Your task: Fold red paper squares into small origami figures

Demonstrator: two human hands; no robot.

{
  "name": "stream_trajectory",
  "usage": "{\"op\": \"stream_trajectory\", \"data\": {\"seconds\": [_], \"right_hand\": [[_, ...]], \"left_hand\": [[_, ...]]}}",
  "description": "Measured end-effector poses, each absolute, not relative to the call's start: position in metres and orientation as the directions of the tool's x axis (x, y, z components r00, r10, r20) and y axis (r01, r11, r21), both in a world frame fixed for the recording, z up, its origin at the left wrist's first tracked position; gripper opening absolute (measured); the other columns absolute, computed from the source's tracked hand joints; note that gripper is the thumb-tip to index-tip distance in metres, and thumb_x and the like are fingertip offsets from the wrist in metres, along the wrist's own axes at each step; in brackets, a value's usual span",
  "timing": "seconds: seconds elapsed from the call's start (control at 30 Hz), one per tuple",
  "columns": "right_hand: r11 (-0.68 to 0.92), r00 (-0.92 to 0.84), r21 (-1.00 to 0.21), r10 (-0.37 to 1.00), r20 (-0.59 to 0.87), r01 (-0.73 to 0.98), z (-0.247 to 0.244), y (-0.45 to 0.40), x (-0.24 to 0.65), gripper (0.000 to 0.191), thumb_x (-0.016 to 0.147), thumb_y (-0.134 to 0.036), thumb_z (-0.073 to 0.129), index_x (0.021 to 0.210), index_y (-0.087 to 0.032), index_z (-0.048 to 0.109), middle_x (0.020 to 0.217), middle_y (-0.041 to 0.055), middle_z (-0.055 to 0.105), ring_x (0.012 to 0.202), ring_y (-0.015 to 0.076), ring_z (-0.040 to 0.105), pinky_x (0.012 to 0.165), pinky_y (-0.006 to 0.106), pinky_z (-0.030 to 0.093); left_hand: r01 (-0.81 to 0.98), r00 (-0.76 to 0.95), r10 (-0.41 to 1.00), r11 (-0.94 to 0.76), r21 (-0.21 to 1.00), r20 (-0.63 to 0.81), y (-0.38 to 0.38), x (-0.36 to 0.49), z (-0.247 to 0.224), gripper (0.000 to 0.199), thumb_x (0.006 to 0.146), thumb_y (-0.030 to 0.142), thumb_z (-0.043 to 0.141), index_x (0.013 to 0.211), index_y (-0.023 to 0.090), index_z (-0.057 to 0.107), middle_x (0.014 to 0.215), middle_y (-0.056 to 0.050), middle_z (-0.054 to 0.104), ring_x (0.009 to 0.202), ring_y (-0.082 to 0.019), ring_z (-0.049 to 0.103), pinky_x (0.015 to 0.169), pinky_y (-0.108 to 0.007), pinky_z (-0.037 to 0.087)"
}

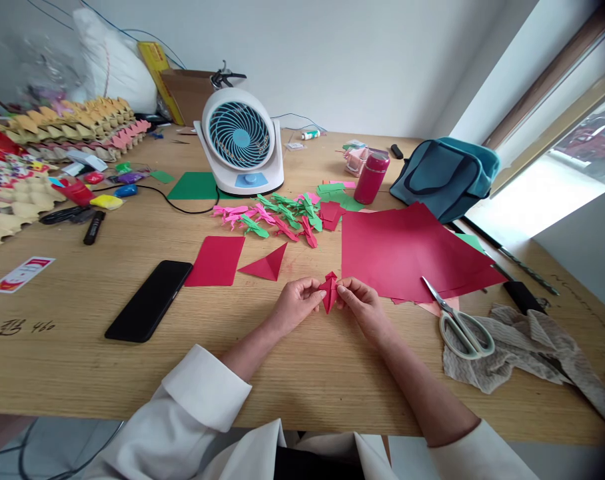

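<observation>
A small folded piece of red paper (329, 293) is held upright between both hands, above the wooden table. My left hand (298, 303) pinches its left edge, thumb against fingertips. On the opposite edge, my right hand (362, 303) grips it the same way. Just beyond my left hand lies a red paper triangle (266, 264) with a crease, and beside it a red paper rectangle (215, 261). Farther back is a pile of folded green, pink and red paper figures (282, 215). Large red paper sheets (407, 250) spread out to the right of my hands.
Scissors (460, 330) rest on a crumpled cloth (522, 343) at the right. A black phone (150, 300) lies at the left. Behind stand a white fan (242, 143), a red bottle (372, 177) and a teal bag (445, 177). Egg trays (77, 123) are stacked at the far left.
</observation>
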State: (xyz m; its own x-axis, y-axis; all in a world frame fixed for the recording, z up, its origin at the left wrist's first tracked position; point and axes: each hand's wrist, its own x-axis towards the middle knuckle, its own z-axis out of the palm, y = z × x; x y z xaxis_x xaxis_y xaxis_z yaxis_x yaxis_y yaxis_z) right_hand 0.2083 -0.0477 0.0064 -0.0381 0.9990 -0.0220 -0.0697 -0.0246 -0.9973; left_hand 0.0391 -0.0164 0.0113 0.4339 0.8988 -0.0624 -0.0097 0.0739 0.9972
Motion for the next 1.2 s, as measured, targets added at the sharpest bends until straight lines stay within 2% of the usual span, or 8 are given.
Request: {"op": "stream_trajectory", "data": {"seconds": [0.13,0.27,0.4,0.57,0.7,0.87,1.07,1.2], "right_hand": [[-0.027,-0.048,-0.999,0.999,-0.025,-0.043,0.006,-0.048,0.207,0.039,0.082,-0.058,0.065,0.080,-0.020,0.062,0.065,-0.0005,0.057,0.062,0.0135,0.049,0.062,0.027,0.041],[-0.028,-0.055,-0.995,0.998,-0.023,-0.093,0.006,-0.048,0.206,0.037,0.080,-0.056,0.068,0.084,-0.020,0.061,0.067,-0.0015,0.057,0.061,0.0130,0.051,0.062,0.027,0.043],[-0.020,-0.073,-0.993,0.997,-0.011,-0.115,0.004,-0.048,0.206,0.034,0.081,-0.053,0.069,0.081,-0.020,0.059,0.066,-0.0023,0.056,0.061,0.0125,0.051,0.064,0.027,0.043],[0.000,-0.088,-0.998,0.996,0.005,-0.055,0.004,-0.048,0.208,0.037,0.083,-0.056,0.065,0.080,-0.020,0.059,0.066,-0.0014,0.057,0.061,0.0133,0.051,0.064,0.027,0.042],[0.014,-0.116,-1.000,0.993,0.015,-0.010,0.004,-0.047,0.209,0.038,0.085,-0.057,0.062,0.077,-0.020,0.060,0.066,-0.0008,0.056,0.063,0.0136,0.049,0.064,0.028,0.042],[-0.009,-0.113,-1.000,0.994,-0.007,-0.018,0.007,-0.048,0.208,0.038,0.084,-0.058,0.061,0.082,-0.020,0.061,0.068,-0.0005,0.056,0.063,0.0139,0.050,0.063,0.028,0.043],[-0.022,-0.118,-1.000,0.993,-0.022,0.002,0.014,-0.050,0.208,0.038,0.086,-0.057,0.060,0.097,-0.021,0.064,0.070,-0.0018,0.055,0.065,0.0140,0.052,0.065,0.028,0.044],[-0.014,-0.117,-1.000,0.993,-0.016,0.025,0.014,-0.052,0.210,0.038,0.090,-0.056,0.054,0.102,-0.021,0.065,0.072,-0.0011,0.055,0.066,0.0146,0.051,0.066,0.028,0.044]], "left_hand": [[0.024,0.439,0.898,-0.018,1.000,0.006,-0.014,0.041,0.003,0.011,0.077,0.025,0.062,0.083,0.017,0.061,0.070,0.002,0.061,0.060,-0.009,0.052,0.058,-0.020,0.041],[0.097,0.390,0.917,-0.136,0.986,0.088,-0.014,0.042,-0.004,0.015,0.076,0.017,0.061,0.090,0.017,0.057,0.081,0.000,0.065,0.071,-0.011,0.059,0.065,-0.021,0.045],[0.228,0.349,0.929,-0.216,0.950,0.127,-0.017,0.041,0.000,0.038,0.076,0.013,0.061,0.113,0.019,0.055,0.088,-0.001,0.063,0.073,-0.011,0.060,0.061,-0.020,0.045],[0.291,0.417,0.846,-0.470,0.834,0.331,-0.018,0.037,0.010,0.065,0.075,0.002,0.054,0.136,0.025,0.049,0.112,-0.007,0.057,0.090,-0.014,0.058,0.067,-0.021,0.049],[0.260,0.488,0.761,-0.594,0.761,0.427,-0.018,0.035,0.013,0.056,0.079,0.001,0.050,0.129,0.026,0.058,0.109,-0.006,0.059,0.099,-0.018,0.057,0.084,-0.029,0.051],[0.302,0.446,0.794,-0.568,0.766,0.413,-0.017,0.034,0.013,0.037,0.083,0.007,0.055,0.115,0.023,0.064,0.100,-0.005,0.062,0.092,-0.017,0.060,0.080,-0.028,0.050],[0.317,0.399,0.822,-0.538,0.781,0.405,-0.014,0.033,0.014,0.024,0.082,0.010,0.059,0.102,0.022,0.065,0.098,-0.004,0.066,0.093,-0.018,0.061,0.085,-0.029,0.048],[0.329,0.349,0.862,-0.479,0.814,0.367,-0.014,0.033,0.014,0.015,0.082,0.015,0.062,0.096,0.020,0.064,0.090,-0.003,0.065,0.082,-0.016,0.060,0.076,-0.026,0.047]]}}
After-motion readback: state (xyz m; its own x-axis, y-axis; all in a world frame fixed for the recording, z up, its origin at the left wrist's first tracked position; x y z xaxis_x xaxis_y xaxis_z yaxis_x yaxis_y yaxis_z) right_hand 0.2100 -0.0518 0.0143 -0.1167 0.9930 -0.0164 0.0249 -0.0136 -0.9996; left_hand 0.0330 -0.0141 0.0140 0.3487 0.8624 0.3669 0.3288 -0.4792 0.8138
